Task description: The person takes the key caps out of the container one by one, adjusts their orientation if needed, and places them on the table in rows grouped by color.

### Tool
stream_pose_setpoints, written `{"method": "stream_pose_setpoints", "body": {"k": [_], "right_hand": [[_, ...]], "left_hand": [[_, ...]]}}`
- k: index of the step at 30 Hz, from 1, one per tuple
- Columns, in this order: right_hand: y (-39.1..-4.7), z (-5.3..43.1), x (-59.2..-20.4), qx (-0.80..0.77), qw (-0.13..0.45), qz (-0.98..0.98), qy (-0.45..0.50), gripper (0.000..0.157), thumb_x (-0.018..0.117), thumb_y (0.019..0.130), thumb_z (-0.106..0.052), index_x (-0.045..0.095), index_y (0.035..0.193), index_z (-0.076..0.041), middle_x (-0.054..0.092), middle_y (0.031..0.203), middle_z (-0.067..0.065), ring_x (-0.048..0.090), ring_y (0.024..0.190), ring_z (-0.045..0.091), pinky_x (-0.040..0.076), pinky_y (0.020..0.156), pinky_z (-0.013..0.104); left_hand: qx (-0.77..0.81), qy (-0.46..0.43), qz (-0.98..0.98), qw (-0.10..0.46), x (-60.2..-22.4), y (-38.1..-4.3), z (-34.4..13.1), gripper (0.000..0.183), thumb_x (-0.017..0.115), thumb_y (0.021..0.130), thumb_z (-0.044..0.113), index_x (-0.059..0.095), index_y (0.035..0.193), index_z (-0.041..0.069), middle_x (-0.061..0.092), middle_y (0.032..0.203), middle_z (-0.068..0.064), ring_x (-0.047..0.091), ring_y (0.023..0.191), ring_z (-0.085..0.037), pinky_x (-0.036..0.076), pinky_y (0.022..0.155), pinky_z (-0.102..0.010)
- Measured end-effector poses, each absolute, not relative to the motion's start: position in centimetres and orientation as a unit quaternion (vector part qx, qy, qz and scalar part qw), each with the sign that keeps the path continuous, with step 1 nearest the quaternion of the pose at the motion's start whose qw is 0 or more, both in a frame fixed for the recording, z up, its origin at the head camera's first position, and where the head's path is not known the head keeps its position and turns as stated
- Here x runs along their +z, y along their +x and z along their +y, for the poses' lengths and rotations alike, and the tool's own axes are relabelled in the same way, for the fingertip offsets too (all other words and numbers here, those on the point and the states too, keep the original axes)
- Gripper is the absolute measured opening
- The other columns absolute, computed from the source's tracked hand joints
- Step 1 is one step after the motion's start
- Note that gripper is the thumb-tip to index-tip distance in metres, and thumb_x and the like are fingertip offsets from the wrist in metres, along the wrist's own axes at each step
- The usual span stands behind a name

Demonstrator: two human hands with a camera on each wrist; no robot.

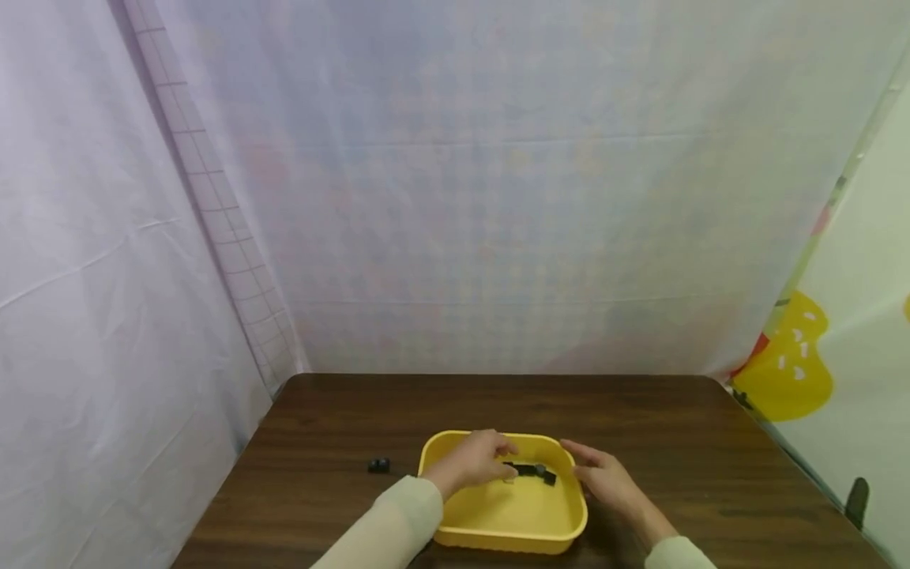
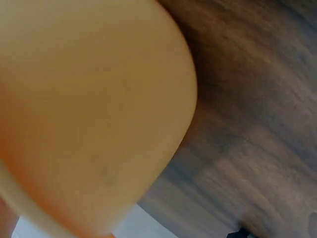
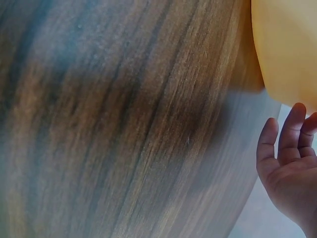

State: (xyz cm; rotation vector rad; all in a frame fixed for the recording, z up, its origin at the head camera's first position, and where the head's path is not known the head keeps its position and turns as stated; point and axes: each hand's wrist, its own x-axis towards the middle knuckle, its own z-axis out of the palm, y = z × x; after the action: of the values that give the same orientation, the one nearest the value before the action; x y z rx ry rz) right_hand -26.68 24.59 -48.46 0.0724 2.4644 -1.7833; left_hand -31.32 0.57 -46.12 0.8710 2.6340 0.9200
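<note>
A yellow plastic basin (image 1: 512, 545) stands on the table; its outer wall (image 2: 109, 99) fills much of the left wrist view. My left hand (image 1: 475, 460) reaches over its left rim, with thumb and fingers apart above the inside. Several small black pieces (image 1: 528, 470) lie in a row inside, right beside the left thumb and partly hidden by it. At the right rim is my right hand (image 1: 604, 476), its fingers stretched along the basin's outer side. In the right wrist view, the right fingers (image 3: 292, 131) look loosely bent close to the basin wall.
Left of the basin, a small black piece (image 1: 379, 465) lies on the dark wood table (image 1: 341, 411). Whitish curtains (image 1: 483, 237) hang behind the table and along both sides. A dark rounded object (image 1: 857, 503) shows at the table's right edge.
</note>
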Motion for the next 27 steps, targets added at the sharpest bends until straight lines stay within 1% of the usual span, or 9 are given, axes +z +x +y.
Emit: {"method": "stream_pose_setpoints", "body": {"k": [5, 9, 12, 18, 20, 21, 24, 26, 27], "right_hand": [[-26.4, 24.8, -48.3, -0.593, 0.053, 0.803, 0.005, 0.049, 0.053, 0.094, 0.001, 0.046, 0.142, 0.008, 0.059, 0.125, 0.032, 0.067, 0.09, 0.028, 0.057, 0.073, 0.04], [-26.4, 24.8, -48.1, -0.585, 0.043, 0.81, 0.009, 0.049, 0.055, 0.093, 0.001, 0.048, 0.141, 0.007, 0.063, 0.119, 0.029, 0.065, 0.083, 0.025, 0.056, 0.069, 0.038], [-26.4, 24.8, -48.0, -0.58, 0.047, 0.813, 0.013, 0.049, 0.055, 0.093, 0.001, 0.048, 0.141, 0.007, 0.063, 0.117, 0.028, 0.064, 0.081, 0.025, 0.056, 0.067, 0.039], [-26.6, 24.5, -48.1, -0.568, 0.056, 0.821, 0.031, 0.049, 0.054, 0.093, 0.0, 0.05, 0.142, 0.004, 0.057, 0.132, 0.027, 0.062, 0.082, 0.023, 0.053, 0.067, 0.038], [-26.6, 24.5, -48.0, -0.568, 0.057, 0.82, 0.039, 0.049, 0.053, 0.093, 0.0, 0.051, 0.142, 0.002, 0.057, 0.132, 0.026, 0.061, 0.081, 0.024, 0.053, 0.067, 0.038], [-26.6, 24.5, -48.0, -0.566, 0.057, 0.821, 0.04, 0.049, 0.053, 0.093, -0.001, 0.051, 0.141, 0.002, 0.057, 0.132, 0.027, 0.062, 0.082, 0.023, 0.053, 0.068, 0.038], [-26.6, 24.6, -47.8, -0.568, 0.055, 0.82, 0.045, 0.049, 0.054, 0.092, 0.0, 0.051, 0.141, 0.003, 0.058, 0.13, 0.027, 0.062, 0.082, 0.024, 0.053, 0.068, 0.038], [-26.5, 24.6, -47.8, -0.568, 0.053, 0.82, 0.045, 0.049, 0.054, 0.092, 0.0, 0.051, 0.141, 0.003, 0.06, 0.127, 0.026, 0.061, 0.08, 0.024, 0.053, 0.067, 0.038], [-26.5, 24.6, -47.7, -0.569, 0.052, 0.819, 0.045, 0.049, 0.054, 0.092, 0.0, 0.051, 0.141, 0.003, 0.058, 0.129, 0.027, 0.062, 0.082, 0.023, 0.054, 0.069, 0.039]], "left_hand": [[0.259, 0.303, 0.912, 0.093, -46.8, -31.2, 1.1, 0.033, 0.077, 0.088, 0.022, 0.071, 0.12, 0.013, 0.069, 0.113, 0.001, 0.062, 0.105, -0.014, 0.05, 0.089, -0.029], [0.232, 0.301, 0.919, 0.101, -46.9, -31.2, 1.5, 0.034, 0.075, 0.09, 0.02, 0.07, 0.123, 0.011, 0.07, 0.117, 0.001, 0.063, 0.106, -0.013, 0.051, 0.09, -0.03], [0.176, 0.308, 0.931, 0.09, -47.0, -31.2, 1.8, 0.034, 0.072, 0.091, 0.022, 0.07, 0.123, 0.012, 0.07, 0.117, 0.002, 0.063, 0.107, -0.013, 0.051, 0.091, -0.03], [0.069, 0.289, 0.951, 0.083, -47.3, -31.3, 1.9, 0.035, 0.074, 0.088, 0.036, 0.072, 0.116, 0.015, 0.067, 0.109, 0.003, 0.059, 0.108, -0.016, 0.047, 0.095, -0.031], [0.07, 0.288, 0.951, 0.085, -47.3, -31.3, 2.0, 0.033, 0.075, 0.088, 0.037, 0.074, 0.112, 0.015, 0.068, 0.106, 0.004, 0.06, 0.105, -0.015, 0.048, 0.092, -0.031], [0.073, 0.29, 0.951, 0.083, -47.3, -31.3, 1.9, 0.031, 0.075, 0.088, 0.035, 0.075, 0.111, 0.015, 0.069, 0.105, 0.005, 0.061, 0.104, -0.014, 0.049, 0.091, -0.03], [0.081, 0.309, 0.946, 0.058, -47.1, -31.2, 1.8, 0.019, 0.073, 0.088, 0.02, 0.077, 0.106, 0.016, 0.072, 0.102, 0.007, 0.064, 0.1, -0.011, 0.051, 0.086, -0.026], [0.093, 0.313, 0.944, 0.041, -47.1, -31.2, 1.8, 0.019, 0.071, 0.088, 0.011, 0.078, 0.105, 0.015, 0.073, 0.103, 0.007, 0.066, 0.099, -0.011, 0.052, 0.084, -0.025], [0.099, 0.312, 0.944, 0.037, -47.2, -31.2, 1.7, 0.02, 0.07, 0.088, 0.008, 0.078, 0.105, 0.015, 0.073, 0.104, 0.007, 0.066, 0.1, -0.011, 0.052, 0.084, -0.025]]}}
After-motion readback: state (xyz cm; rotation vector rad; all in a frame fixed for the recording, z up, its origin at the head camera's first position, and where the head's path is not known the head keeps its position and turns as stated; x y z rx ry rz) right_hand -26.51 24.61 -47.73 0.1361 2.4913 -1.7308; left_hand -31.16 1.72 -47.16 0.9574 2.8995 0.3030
